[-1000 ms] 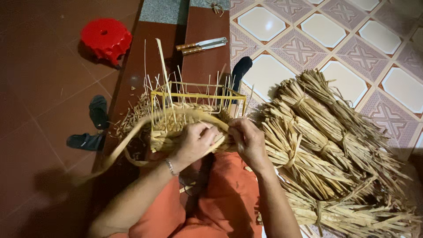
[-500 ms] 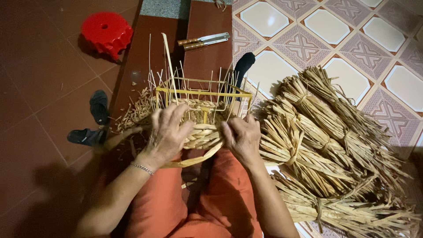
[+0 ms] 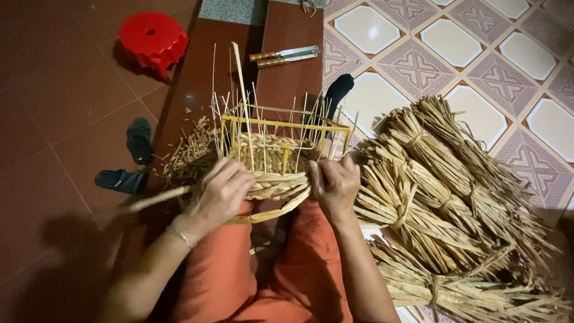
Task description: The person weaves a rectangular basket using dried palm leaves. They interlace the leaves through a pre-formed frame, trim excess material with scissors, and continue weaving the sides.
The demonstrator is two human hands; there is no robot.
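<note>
The half-woven basket (image 3: 272, 161) on its yellow wire frame (image 3: 286, 125) sits at the person's knees, between both hands. The left hand (image 3: 221, 194) pinches a flat straw strip (image 3: 158, 198) against the near edge; the right hand (image 3: 335, 185) grips the woven rim. Straw bundles (image 3: 442, 197) lie just right.

Straw bundles (image 3: 442, 197) crowd right; sandals (image 3: 131, 158) left; floor beyond open
</note>
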